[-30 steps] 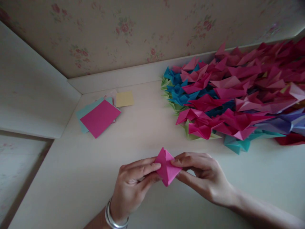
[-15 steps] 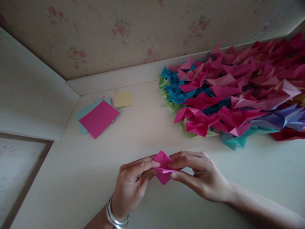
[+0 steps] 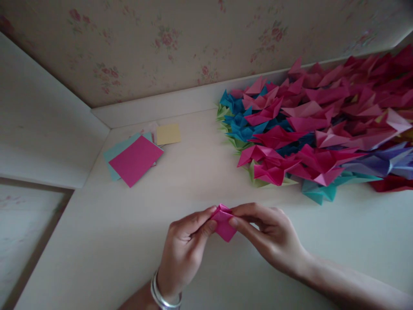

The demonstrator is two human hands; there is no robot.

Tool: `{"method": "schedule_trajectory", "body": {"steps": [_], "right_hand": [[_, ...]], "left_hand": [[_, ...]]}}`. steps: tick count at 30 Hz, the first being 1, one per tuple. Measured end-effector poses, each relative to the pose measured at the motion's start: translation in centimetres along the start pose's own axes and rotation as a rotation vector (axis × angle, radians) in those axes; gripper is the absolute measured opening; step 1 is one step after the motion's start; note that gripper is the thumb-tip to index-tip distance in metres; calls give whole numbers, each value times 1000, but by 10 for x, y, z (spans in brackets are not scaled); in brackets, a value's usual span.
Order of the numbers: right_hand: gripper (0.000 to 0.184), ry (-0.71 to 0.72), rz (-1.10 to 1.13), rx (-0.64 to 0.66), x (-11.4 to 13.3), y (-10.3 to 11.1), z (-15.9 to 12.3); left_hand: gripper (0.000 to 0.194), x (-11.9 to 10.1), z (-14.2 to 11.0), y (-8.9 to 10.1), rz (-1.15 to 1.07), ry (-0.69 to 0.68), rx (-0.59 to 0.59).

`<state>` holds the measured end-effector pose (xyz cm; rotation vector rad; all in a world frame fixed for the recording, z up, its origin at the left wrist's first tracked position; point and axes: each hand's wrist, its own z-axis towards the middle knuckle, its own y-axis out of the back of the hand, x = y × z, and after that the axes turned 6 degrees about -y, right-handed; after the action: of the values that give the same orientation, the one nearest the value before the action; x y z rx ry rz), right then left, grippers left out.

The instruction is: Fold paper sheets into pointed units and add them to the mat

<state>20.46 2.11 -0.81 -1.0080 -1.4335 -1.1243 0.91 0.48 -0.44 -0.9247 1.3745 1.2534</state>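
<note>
Over the table (image 3: 193, 181), nearer us than the pile (image 3: 311, 125), we pinch the paper (image 3: 225, 229) at opposite edges with the left hand (image 3: 185, 245) and the right hand (image 3: 275, 234), and uneven thumb pressure could skew its folds or an outward pull tear it.

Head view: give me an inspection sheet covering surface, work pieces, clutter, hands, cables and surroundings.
Surface: pale tabletop, dimly lit.
Job's things: pink folded paper, between both hands.
Clutter: magenta sheet lying over aqua paper; yellow paper near them; large heap of folded paper pieces at right, many colours.
Hands: left hand and right hand each pinch the pink folded paper with their fingers; silver bangles on the left wrist.
Cables: nothing seen.
Surroundings: floral wallpaper behind; white panel at left.
</note>
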Motion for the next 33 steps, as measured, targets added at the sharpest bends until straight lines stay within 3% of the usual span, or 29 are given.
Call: {"method": "schedule_trajectory", "body": {"steps": [3, 10, 17, 21, 26, 33], "right_hand": [[7, -68, 78, -32, -4, -4, 0], [9, -129, 29, 4, -3, -5, 1], [11, -153, 55, 13, -2, -7, -1], [16, -188, 52, 24, 0, -9, -1], [14, -190, 35, 22, -1, -8, -2], [11, -92, -55, 32, 1, -8, -5]], "left_hand": [[28, -4, 3, 0, 77, -61, 34], [30, -6, 4, -5, 147, -39, 82], [28, -5, 0, -6, 230, -196, 7], [17, -10, 4, -4, 116, -24, 11], [19, -10, 7, -5, -26, 179, 11], [19, -8, 6, -4, 115, 90, 1]]}}
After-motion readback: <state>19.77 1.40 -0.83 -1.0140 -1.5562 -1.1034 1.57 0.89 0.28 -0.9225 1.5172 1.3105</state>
